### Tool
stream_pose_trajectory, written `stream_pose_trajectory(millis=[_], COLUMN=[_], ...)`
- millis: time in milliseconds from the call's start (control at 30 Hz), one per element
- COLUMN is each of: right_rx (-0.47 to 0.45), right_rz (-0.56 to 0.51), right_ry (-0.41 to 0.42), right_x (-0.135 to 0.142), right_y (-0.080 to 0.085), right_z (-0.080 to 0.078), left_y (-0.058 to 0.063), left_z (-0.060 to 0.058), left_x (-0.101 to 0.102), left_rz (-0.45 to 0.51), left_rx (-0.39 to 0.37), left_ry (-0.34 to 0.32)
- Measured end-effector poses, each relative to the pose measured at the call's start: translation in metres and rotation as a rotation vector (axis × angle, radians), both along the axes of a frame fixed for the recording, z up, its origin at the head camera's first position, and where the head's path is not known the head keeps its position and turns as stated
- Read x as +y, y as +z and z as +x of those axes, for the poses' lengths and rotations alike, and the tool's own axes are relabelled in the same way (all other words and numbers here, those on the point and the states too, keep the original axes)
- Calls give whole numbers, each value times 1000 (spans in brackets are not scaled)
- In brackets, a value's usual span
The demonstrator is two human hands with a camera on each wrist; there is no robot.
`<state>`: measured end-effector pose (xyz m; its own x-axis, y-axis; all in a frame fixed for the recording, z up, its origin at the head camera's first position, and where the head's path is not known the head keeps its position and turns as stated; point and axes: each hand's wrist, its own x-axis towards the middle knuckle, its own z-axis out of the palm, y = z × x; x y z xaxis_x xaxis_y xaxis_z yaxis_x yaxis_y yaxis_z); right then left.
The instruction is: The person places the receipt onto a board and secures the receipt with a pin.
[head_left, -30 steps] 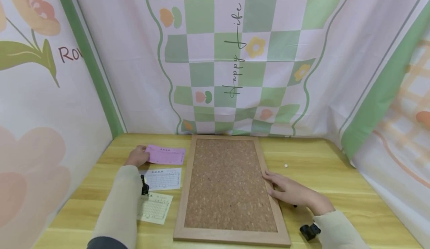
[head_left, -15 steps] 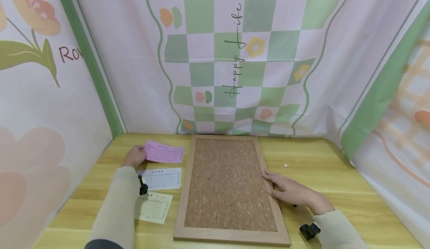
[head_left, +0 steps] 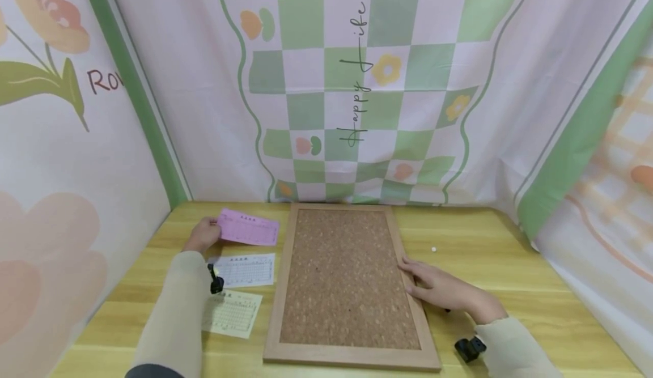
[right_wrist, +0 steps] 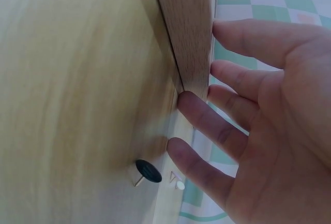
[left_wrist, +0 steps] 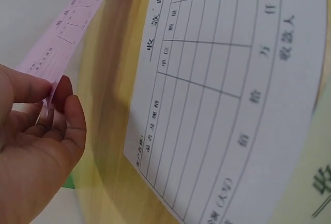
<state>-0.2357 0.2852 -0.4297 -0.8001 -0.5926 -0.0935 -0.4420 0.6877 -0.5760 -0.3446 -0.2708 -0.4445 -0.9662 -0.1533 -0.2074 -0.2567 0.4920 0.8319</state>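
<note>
My left hand [head_left: 203, 235] pinches the left edge of a pink receipt slip [head_left: 250, 228] between thumb and fingers. In the left wrist view the pink slip [left_wrist: 72, 25] is raised off the table, beside a white receipt slip [left_wrist: 207, 79] lying flat. Below the white slip in the head view lies a pale yellow receipt slip [head_left: 234, 313]. A wood-framed corkboard [head_left: 352, 281] lies in the middle of the table. My right hand [head_left: 442, 288] rests its extended fingertips against the board's right edge; in the right wrist view they touch the wooden frame [right_wrist: 189, 22].
A black thumbtack [right_wrist: 148, 171] lies near the right hand's fingers, and a white thumbtack [right_wrist: 180, 185] lies farther off. Behind the wooden table [head_left: 490, 242] hangs a green-and-white checked cloth [head_left: 347, 106]. Patterned curtains enclose both sides.
My left hand has drawn slightly left and up, lifting the pink slip from the table and tilting it. The right hand and the corkboard stay in place.
</note>
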Motion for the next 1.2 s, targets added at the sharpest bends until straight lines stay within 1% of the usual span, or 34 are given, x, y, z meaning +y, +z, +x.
stream_pose_trajectory(millis=[100,300,367,533,700,900,1033,1200], right_rx=[-12,-13,-12,-23,-16,-5,3,5], right_rz=[-4,-7,-5,-10,-10,-9,-2,0], right_ry=[-1,4,8,9,5,3,3,4], right_x=[0,-1,-1,0,-1,-1,-1,-1], right_y=[2,4,4,3,3,2,2,2], right_z=[0,-1,-1,-1,0,1,1,2], left_y=[3,13,14,15,17,17,17,17], left_z=[1,7,8,9,11,10,11,13], left_x=[0,3,3,2,2,3,5,10], left_rz=[23,12,18,39,46,59,81,118], left_rx=[12,25,25,41,49,55,44,65], left_ry=[-3,-8,-9,-14,-20,-34,-30,-27])
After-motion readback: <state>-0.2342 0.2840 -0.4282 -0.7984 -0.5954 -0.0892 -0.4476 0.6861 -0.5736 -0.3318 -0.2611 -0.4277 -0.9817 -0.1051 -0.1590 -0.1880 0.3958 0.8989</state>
